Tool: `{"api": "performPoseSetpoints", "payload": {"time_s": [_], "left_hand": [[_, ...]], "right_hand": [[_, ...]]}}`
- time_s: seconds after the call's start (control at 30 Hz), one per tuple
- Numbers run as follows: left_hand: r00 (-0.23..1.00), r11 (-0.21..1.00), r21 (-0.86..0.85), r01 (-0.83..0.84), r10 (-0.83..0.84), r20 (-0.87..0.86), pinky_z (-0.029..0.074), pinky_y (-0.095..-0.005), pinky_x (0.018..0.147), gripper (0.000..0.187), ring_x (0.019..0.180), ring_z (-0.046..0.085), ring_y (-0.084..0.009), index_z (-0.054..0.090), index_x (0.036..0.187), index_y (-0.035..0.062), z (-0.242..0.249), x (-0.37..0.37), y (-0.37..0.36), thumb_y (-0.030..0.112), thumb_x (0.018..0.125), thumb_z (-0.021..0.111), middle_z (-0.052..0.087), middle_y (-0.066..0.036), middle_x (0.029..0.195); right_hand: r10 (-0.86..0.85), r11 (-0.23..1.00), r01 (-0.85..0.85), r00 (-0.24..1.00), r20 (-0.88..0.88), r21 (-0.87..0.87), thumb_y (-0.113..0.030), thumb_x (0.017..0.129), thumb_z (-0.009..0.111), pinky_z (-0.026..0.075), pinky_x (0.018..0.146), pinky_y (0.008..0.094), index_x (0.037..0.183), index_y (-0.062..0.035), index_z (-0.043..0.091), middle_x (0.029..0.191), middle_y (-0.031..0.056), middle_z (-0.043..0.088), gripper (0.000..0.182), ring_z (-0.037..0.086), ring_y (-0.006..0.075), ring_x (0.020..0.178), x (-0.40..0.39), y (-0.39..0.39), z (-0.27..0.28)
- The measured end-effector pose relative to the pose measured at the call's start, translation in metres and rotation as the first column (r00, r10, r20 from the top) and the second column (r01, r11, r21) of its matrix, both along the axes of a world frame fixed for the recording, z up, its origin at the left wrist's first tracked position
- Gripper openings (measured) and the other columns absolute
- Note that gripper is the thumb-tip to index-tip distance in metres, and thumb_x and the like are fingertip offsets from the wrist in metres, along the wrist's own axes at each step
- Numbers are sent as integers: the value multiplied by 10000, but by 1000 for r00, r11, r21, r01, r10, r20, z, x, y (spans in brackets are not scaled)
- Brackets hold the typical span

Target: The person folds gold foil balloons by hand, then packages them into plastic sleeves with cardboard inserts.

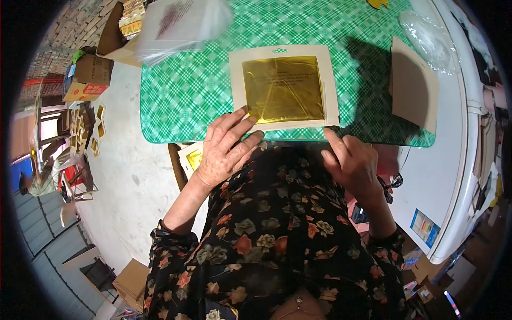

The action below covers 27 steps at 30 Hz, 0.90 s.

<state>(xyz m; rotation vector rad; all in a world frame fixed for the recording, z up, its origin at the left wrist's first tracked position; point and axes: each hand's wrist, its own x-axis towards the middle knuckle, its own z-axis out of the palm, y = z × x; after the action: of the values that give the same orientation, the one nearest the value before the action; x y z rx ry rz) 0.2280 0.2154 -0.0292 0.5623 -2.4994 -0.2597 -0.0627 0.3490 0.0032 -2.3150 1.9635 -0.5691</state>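
Observation:
A cream cardboard card [237, 80] with a hang slot lies flat at the table's front edge. On it rests a shiny gold packet [282, 88] in clear film, with dark print in its upper half. My left hand [226, 144] is open, fingertips lying on the lower left corner of the card and packet. At the lower right corner of the card is my right hand [352, 162], its index finger stretched out and thumb apart, with nothing in it. Whether that fingertip touches the card I cannot tell.
Stacked plastic bags [181, 24] lie at the back left of the green checked table [186, 101]. Cream card sheets [413, 88] and crumpled plastic film [429, 40] are on the right. Below the front edge sits a box holding another gold packet [194, 159]. A person [45, 181] is far left.

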Motion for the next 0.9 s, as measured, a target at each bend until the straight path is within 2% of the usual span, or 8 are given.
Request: {"api": "performPoseSetpoints", "payload": {"time_s": [0.17, 0.27, 0.47, 0.57, 0.77, 0.9], "left_hand": [[999, 999, 34, -19, 20, -43, 487, -462, 972, 262, 1241, 597, -323, 753, 1058, 112, -1, -2, 0, 121, 798, 779, 665, -81, 1248], [999, 999, 28, -21, 22, -34, 487, -459, 963, 254, 1239, 599, -321, 752, 1054, 110, 1, -4, 0, 117, 801, 777, 671, -82, 1231], [999, 999, 50, -20, 21, -33, 487, -463, 961, 240, 1231, 604, -323, 754, 1039, 106, 3, -3, 1, 105, 800, 778, 680, -74, 1213], [999, 999, 52, -9, 11, -36, 487, -468, 963, 240, 1231, 602, -327, 753, 1042, 99, 1, -2, 0, 103, 803, 775, 679, -75, 1215], [999, 997, 82, 12, -8, -45, 485, -473, 989, 208, 1223, 605, -342, 752, 1016, 70, 6, -1, -2, 105, 812, 766, 678, -91, 1229], [992, 977, 208, 40, -15, -124, 479, -494, 1016, 182, 1225, 607, -367, 747, 1025, 32, 8, 5, -2, 109, 860, 739, 677, -142, 1234]], "right_hand": [[21, 1000, -22, 999, 49, 20, -269, 826, 793, 435, 502, 373, 1280, -107, 680, 731, 27, 455, 495, 510, 210, 576, -12, 9, 0], [74, 996, -74, 997, 7, 50, -319, 838, 783, 443, 515, 376, 1310, -112, 666, 742, 31, 457, 529, 514, 210, 591, -13, 9, 5], [-24, 997, 29, 996, -83, 68, -443, 873, 734, 458, 559, 380, 1336, -108, 655, 766, 39, 465, 577, 533, 216, 633, -2, -7, 4], [-24, 997, 29, 997, -78, 68, -454, 880, 728, 460, 561, 380, 1350, -109, 644, 763, 45, 464, 589, 538, 218, 632, -2, -8, 6], [-19, 994, 20, 1000, -11, 103, -405, 832, 781, 451, 545, 368, 1347, -124, 645, 758, 33, 457, 603, 539, 211, 636, -12, 9, 5], [67, 997, -66, 997, -23, 35, -267, 795, 807, 446, 532, 355, 1286, -156, 683, 746, 8, 437, 518, 514, 200, 621, -22, 14, 2]]}}
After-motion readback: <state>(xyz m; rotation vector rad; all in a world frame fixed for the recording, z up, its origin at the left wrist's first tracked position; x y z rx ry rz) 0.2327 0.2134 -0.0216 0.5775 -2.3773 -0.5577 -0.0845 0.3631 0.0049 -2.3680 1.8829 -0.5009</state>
